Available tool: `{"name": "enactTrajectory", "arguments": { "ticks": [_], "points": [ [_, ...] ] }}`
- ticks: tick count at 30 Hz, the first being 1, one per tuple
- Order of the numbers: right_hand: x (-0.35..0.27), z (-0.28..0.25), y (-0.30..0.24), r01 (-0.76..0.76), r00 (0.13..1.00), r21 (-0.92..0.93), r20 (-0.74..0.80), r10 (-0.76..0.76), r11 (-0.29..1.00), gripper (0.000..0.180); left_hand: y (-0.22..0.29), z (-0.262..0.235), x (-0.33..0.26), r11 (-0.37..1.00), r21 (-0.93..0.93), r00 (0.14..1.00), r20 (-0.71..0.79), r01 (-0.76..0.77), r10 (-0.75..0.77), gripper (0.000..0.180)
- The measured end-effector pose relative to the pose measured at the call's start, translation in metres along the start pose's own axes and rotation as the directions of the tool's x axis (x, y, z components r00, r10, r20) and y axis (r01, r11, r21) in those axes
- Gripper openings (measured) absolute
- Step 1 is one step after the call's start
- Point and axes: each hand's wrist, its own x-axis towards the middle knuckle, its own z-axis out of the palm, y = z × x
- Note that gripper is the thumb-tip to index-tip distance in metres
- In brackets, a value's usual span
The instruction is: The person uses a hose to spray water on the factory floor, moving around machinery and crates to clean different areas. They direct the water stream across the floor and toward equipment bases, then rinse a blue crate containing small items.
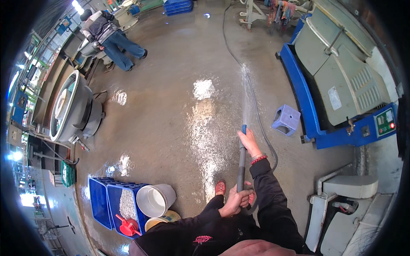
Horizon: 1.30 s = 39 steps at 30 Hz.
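Observation:
A grey hose [241,166] runs up through both my hands, with water spraying from its blue nozzle [244,129] away from me onto the wet floor [171,111]. My right hand [250,142], a red bead bracelet at its wrist, is closed round the hose just behind the nozzle. Lower down, close to my body, my left hand [234,200] grips the same hose. From there the hose loops round on the right and stretches far across the floor. The spray [246,94] lands beside that length of hose.
At lower left stand blue crates [101,200], one holding pale pellets and a red scoop [128,225], beside a white bucket [156,200]. A purple stool [286,120] and a blue-based machine [341,77] are at right. A person [109,36] bends over round equipment at far left.

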Motion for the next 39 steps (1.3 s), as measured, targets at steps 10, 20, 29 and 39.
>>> {"name": "enactTrajectory", "arguments": {
  "ticks": [10, 20, 29, 39],
  "points": [
    [0.077, -0.051, -0.032, -0.154, 0.988, 0.057, 0.028, 0.153, 0.986, 0.052, 0.078, 0.043, 0.026, 0.986, 0.161, 0.999, 0.030, 0.033, -0.038, 0.027],
    [0.279, -0.073, -0.052, -0.194, 0.975, 0.003, -0.105, 0.194, 0.981, 0.062, 0.212, 0.113, 0.172, 0.929, 0.293, 0.957, -0.111, -0.225, 0.267, 0.038],
    [0.447, -0.056, -0.088, 0.067, 0.998, 0.002, 0.005, -0.067, 0.998, 0.073, 0.341, 0.145, 0.265, 0.954, 0.203, 0.963, -0.109, -0.221, 0.246, 0.043],
    [0.653, -0.006, -0.090, -0.439, 0.899, 0.187, 0.102, 0.427, 0.879, 0.038, 0.526, 0.126, 0.367, 0.967, 0.200, 0.984, -0.045, -0.159, 0.171, 0.073]
  ]
}}
